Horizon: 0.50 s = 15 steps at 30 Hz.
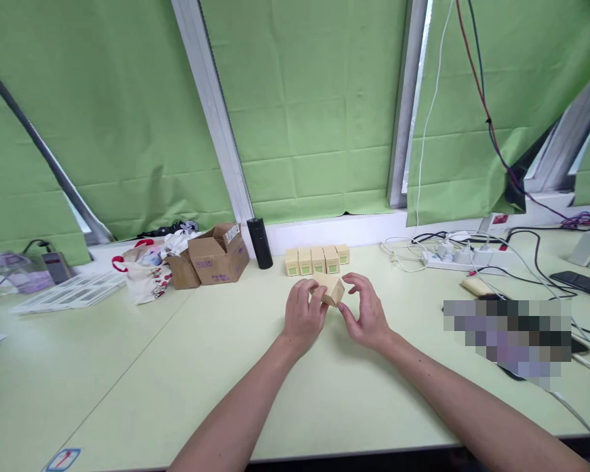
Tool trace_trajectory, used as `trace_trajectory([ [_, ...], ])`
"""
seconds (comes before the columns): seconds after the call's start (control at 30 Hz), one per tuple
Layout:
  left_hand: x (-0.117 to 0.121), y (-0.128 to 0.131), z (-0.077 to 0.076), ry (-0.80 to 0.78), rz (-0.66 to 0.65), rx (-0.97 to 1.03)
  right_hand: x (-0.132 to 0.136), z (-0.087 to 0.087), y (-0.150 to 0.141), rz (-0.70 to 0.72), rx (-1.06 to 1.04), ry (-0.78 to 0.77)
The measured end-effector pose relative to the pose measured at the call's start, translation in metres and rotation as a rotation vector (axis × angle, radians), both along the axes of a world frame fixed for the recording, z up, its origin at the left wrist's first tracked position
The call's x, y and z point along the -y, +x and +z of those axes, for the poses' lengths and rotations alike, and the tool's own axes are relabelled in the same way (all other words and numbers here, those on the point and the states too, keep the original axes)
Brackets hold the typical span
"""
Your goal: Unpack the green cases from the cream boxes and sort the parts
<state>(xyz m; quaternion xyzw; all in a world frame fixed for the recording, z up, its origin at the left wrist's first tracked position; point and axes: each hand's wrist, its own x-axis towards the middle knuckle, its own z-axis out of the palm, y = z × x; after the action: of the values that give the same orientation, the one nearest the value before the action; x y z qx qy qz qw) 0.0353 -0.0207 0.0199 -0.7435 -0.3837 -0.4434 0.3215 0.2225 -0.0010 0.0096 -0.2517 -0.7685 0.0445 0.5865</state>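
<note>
My left hand (pixel 305 313) is closed around a small tan cardboard box (pixel 330 289), held tilted just above the table. On the box's right side, my right hand (pixel 366 314) has its thumb and fingers apart in a curve. The right thumb tip is at the box's lower corner; whether it touches I cannot tell. Behind my hands stands a row of several similar small boxes (pixel 312 261) with green-and-white labels on their fronts. Part of the held box is hidden by my left fingers.
Left of the row stand a black cylinder (pixel 259 243), an open brown carton (pixel 219 254) and a white cloth bag (pixel 145 272). White trays (pixel 71 293) lie farther left. A power strip (pixel 465 257) with tangled cables and a blurred item (pixel 514 341) lie at right.
</note>
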Motion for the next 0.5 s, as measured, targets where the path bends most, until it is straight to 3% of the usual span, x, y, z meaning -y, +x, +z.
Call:
trace_trajectory([
  [0.13,0.003,0.002,-0.001,-0.047,0.011,-0.035,0.002,0.0,-0.001,0.012,0.033,-0.019],
  [0.37,0.005,0.0,-0.004,-0.275,0.053,-0.052,-0.002,-0.009,-0.002,-0.037,0.135,-0.095],
  [0.5,0.005,0.001,-0.003,-0.285,0.055,-0.081,-0.006,-0.013,-0.004,-0.031,0.15,-0.109],
])
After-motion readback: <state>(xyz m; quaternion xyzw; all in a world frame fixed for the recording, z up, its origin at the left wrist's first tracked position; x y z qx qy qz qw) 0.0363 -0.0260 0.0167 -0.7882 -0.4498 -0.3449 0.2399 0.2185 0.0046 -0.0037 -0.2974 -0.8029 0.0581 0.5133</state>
